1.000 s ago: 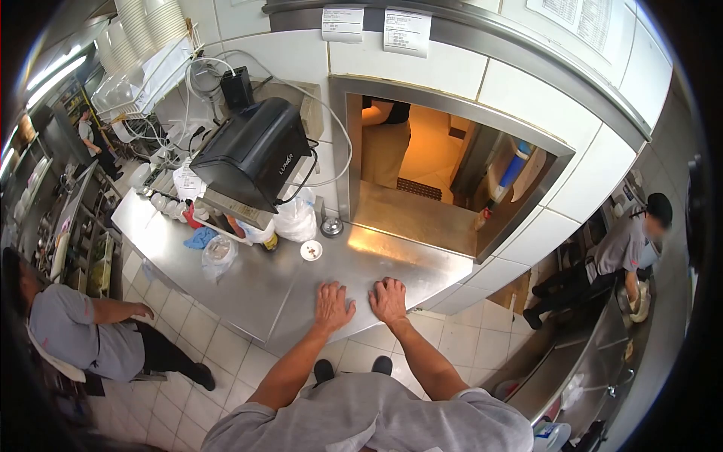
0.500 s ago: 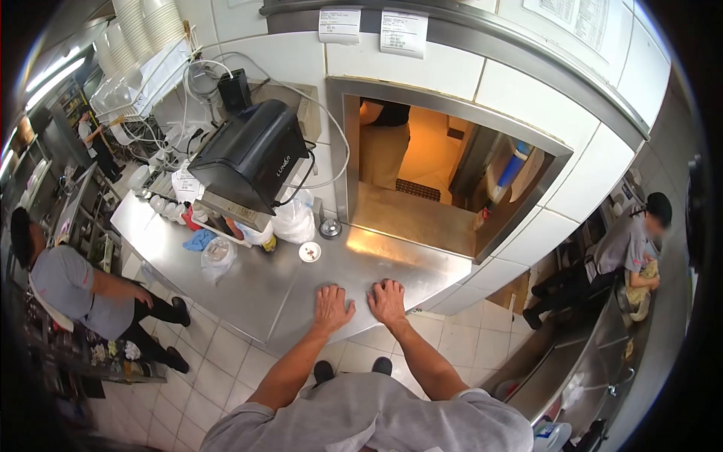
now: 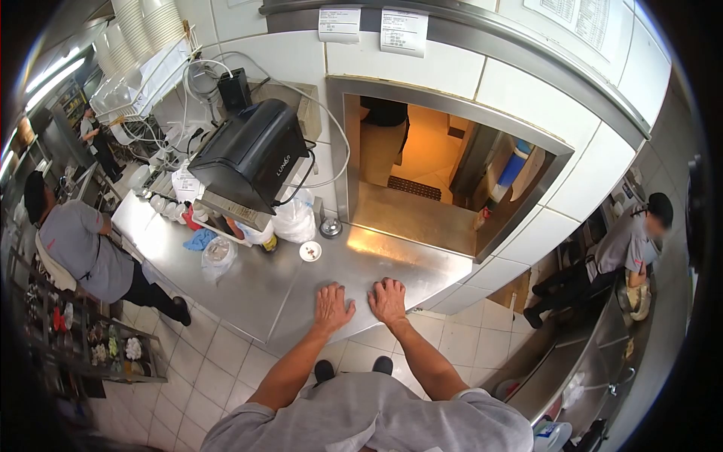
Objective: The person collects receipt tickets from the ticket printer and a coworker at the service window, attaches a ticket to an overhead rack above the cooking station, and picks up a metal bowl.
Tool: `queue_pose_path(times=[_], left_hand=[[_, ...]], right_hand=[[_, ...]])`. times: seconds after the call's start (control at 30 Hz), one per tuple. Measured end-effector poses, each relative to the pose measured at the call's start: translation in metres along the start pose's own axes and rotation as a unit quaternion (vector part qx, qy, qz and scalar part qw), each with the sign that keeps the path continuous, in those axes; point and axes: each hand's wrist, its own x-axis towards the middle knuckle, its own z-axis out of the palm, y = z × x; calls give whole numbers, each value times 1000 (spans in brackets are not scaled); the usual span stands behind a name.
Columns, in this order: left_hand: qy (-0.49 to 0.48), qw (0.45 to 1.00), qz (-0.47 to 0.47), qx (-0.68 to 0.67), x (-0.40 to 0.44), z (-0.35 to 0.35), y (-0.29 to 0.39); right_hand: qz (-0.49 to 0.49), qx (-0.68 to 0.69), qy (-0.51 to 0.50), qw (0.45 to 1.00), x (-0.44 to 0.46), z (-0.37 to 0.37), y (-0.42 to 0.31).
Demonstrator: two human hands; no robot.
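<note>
My left hand (image 3: 332,308) lies palm down on the steel counter (image 3: 248,301), its fingers apart and nothing in it. To its right, my right hand (image 3: 387,300) rests on the same counter near the front edge, also open and holding nothing. A small white dish (image 3: 309,251) with little reddish bits in it sits above my left hand. Behind the dish stands a metal call bell (image 3: 330,227).
A black printer (image 3: 248,154) with cables stands over the counter's left part, beside plastic bags (image 3: 294,220) and a blue cloth (image 3: 199,239). A pass-through window (image 3: 414,218) opens ahead. One person (image 3: 83,252) is at left, another (image 3: 621,245) works at the right sink.
My hands have stayed in place. The person at left has moved up and away along the shelves. Beyond the window, the person has shifted slightly. The right person's arms have moved at the sink.
</note>
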Motion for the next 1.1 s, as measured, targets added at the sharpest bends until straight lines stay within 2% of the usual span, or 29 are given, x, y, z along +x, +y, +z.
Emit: queue_pose_path(times=[0.17, 0.37, 0.43, 0.77, 0.87, 1.1], left_hand=[[-17, 1000, 6, -8, 3, -2, 0], [-38, 999, 4, 13, 6, -2, 0], [-28, 1000, 10, 10, 6, -1, 1], [-32, 999, 7, 6, 5, -2, 1], [-24, 1000, 8, 7, 5, 0, 0], [48, 999, 19, 6, 2, 1, 0]], right_hand=[[1, 12, 1, 1000, -1, -1, -1], [1, 13, 76, 997, 1, -9, -7], [2, 6, -8, 1000, 2, -3, -1], [0, 4, -5, 1000, 1, -4, -2], [23, 16, 27, 999, 0, -1, -2], [13, -4, -25, 1000, 0, 0, 0]])
